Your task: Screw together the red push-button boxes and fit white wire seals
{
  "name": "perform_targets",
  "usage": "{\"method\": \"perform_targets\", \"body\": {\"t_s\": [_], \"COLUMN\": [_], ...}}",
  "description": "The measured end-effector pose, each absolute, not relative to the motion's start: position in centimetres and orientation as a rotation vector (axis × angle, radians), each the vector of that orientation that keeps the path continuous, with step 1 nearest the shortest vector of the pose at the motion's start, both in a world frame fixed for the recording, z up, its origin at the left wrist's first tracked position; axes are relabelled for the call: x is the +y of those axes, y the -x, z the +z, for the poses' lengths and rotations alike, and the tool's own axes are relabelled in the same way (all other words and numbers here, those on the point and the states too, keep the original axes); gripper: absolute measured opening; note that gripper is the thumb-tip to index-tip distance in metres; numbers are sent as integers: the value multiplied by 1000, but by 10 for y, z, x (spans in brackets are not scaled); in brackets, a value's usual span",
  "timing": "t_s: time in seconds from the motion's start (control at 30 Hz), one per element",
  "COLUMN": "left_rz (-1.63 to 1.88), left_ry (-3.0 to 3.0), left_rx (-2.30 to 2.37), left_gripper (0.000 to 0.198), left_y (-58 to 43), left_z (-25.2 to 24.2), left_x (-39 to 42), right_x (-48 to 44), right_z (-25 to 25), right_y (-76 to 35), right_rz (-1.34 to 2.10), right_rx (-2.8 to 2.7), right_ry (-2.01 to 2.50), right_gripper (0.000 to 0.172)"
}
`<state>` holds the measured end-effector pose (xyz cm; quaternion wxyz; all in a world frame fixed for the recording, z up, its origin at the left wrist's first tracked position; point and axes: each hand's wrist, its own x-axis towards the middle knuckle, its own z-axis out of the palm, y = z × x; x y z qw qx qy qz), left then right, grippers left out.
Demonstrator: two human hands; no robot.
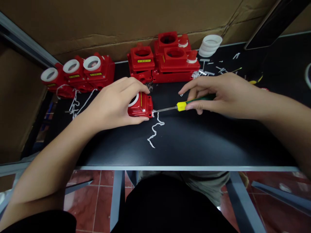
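Red glossy plastic switch box (141,106) with a white ring on its top sits near the middle of the matte black tabletop (194,142), and we see our left hand (114,103) clenched over it, fingers curled across the top and thumb pressed along the near edge. Its shell is smooth and blocky with rounded corners (a thin yellow stripe runs down the side we face).

Our right hand (218,95) grips a slim screwdriver with a green-and-yellow plastic handle (184,105), fingers wrapped around the green part. The tool's long axis lies nearly level from right to left, its thin steel shaft pointing left, and the tip meets the box's lower right corner.

A curly white plastic shaving (155,131) trails from that corner toward us across the tabletop.

Farther back, a row of red housings with white rings (77,72) stands at left, stacked red housings with square openings (170,56) in the middle, and a leaning stack of white plastic rings (210,45) at right, all before brown corrugated cardboard (109,22).
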<state>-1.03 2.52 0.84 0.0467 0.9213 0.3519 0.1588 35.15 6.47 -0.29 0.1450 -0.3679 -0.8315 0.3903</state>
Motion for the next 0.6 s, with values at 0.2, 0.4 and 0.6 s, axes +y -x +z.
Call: {"method": "perform_targets", "body": {"t_s": [0.2,0.4,0.6], "left_rz": [489,488,503], "left_ry": [-2834,-2794,-2836], "left_rx": [1077,1081,1061], "left_gripper": [52,52,51], "left_y": [12,11,11], "left_z": [7,7,8], "left_x": [26,27,27], "right_x": [68,63,68], "right_z": [-5,0,-6], "right_y": [-348,-350,-349], "right_rz": [916,1029,928], "right_rx": [-2478,-2433,-2485], "right_ry": [976,1053,977], "right_gripper": [61,51,59]}}
